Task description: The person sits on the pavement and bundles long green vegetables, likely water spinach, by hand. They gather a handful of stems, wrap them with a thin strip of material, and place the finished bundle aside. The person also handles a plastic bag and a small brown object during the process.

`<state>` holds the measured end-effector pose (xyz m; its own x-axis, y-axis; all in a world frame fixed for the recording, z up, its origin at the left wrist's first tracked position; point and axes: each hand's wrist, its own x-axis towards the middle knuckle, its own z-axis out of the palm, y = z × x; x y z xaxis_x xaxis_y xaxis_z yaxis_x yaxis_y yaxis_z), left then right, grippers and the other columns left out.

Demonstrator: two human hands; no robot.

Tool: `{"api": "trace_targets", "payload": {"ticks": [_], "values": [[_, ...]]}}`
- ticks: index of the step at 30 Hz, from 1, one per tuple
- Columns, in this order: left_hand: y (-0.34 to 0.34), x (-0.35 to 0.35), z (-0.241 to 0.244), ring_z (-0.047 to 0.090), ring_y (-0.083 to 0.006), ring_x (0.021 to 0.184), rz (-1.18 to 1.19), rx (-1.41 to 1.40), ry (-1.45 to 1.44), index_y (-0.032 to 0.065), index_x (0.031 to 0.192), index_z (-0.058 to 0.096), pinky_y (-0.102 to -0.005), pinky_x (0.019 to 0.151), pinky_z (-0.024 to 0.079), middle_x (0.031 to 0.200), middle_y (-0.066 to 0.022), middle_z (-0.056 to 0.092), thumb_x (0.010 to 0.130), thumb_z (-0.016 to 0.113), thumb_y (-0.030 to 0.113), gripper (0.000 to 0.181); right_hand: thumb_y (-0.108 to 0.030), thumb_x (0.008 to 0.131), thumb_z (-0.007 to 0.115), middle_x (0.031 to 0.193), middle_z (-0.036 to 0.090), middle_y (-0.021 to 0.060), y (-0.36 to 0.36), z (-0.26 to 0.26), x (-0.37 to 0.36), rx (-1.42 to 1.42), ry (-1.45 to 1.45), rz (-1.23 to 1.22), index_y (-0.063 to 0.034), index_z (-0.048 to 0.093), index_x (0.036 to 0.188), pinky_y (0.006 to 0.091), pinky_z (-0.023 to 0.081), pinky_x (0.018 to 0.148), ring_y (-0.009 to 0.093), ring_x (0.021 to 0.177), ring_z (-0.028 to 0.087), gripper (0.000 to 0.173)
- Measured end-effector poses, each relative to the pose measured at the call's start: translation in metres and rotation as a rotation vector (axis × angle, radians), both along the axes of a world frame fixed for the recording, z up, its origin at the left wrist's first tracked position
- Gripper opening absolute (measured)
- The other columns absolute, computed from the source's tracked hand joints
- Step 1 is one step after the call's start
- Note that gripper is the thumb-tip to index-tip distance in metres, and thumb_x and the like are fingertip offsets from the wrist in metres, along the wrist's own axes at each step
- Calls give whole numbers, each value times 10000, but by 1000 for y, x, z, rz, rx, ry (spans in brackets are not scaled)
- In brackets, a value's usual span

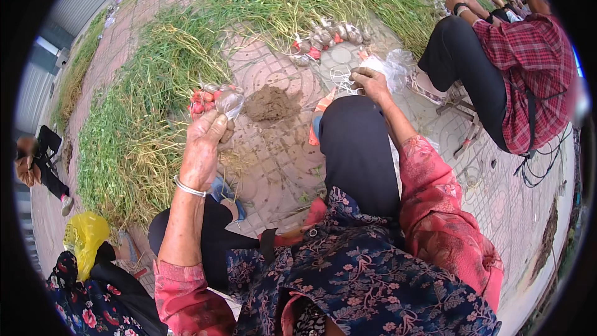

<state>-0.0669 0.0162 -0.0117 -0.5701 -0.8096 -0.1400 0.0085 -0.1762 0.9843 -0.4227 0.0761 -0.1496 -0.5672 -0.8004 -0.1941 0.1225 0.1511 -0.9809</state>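
Note:
My left hand [207, 130] grips the gathered neck of a clear plastic bag [230, 102] with something brown inside. Just behind it, red and clear bundles [203, 101] lie beside the cut green plants. My right hand [371, 83] is above my raised knee, its fingers closed at a bunch of white strings [343, 80]. A heap of wet brown soil [271, 103] sits on the paving between the two hands. Farther off, a curved row of small tied bags of soil [326, 39], some with red parts, lies along the plants' edge.
Cut green plants [140, 102] spread over the paving to the left and ahead. Clear plastic film [399, 69] lies right of my right hand. A person in a checked shirt [527, 70] sits close at right. A yellow plastic bag [86, 240] is by another person at lower left.

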Motion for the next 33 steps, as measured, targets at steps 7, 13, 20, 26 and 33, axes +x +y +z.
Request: {"api": "trace_targets", "payload": {"ticks": [7, 13, 20, 26, 33], "values": [[-4, 11, -16, 407, -81, 636, 122, 45, -25, 1, 941, 526, -205, 569, 327, 745, -1, 488, 868, 487, 134, 157, -75, 705, 566, 578, 571, 65, 188, -178, 73, 541, 33, -114, 15, 623, 749, 266, 425, 411, 146, 468, 555, 115], [-18, 6, -32, 394, -100, 661, 102, -100, -66, 0, 908, 513, -232, 589, 342, 767, -22, 480, 880, 457, 125, 140, -99, 727, 585, 614, 602, 79, 246, -250, 67, 623, -87, -246, 24, 633, 790, 268, 456, 458, 137, 484, 557, 146], [-26, 9, -41, 328, -73, 588, 203, 32, -49, 8, 865, 488, -192, 480, 274, 681, 0, 411, 888, 445, 144, 144, -158, 692, 568, 629, 604, 140, 236, -238, 40, 568, 93, -309, 5, 636, 805, 305, 469, 540, 195, 550, 589, 210], [-21, -8, -40, 322, -66, 564, 213, 33, -56, 15, 815, 494, -193, 463, 259, 663, 11, 398, 889, 454, 165, 172, -129, 744, 576, 639, 591, 68, 191, -231, 31, 424, 161, -318, 29, 615, 822, 257, 446, 482, 118, 531, 536, 180], [-20, -19, -36, 301, -68, 544, 165, 34, -102, 21, 772, 500, -194, 467, 234, 620, 11, 372, 873, 479, 181, 191, -113, 744, 570, 670, 602, 72, 96, -217, -18, 258, 360, -336, 21, 608, 833, 258, 451, 525, 116, 551, 532, 165]]}}
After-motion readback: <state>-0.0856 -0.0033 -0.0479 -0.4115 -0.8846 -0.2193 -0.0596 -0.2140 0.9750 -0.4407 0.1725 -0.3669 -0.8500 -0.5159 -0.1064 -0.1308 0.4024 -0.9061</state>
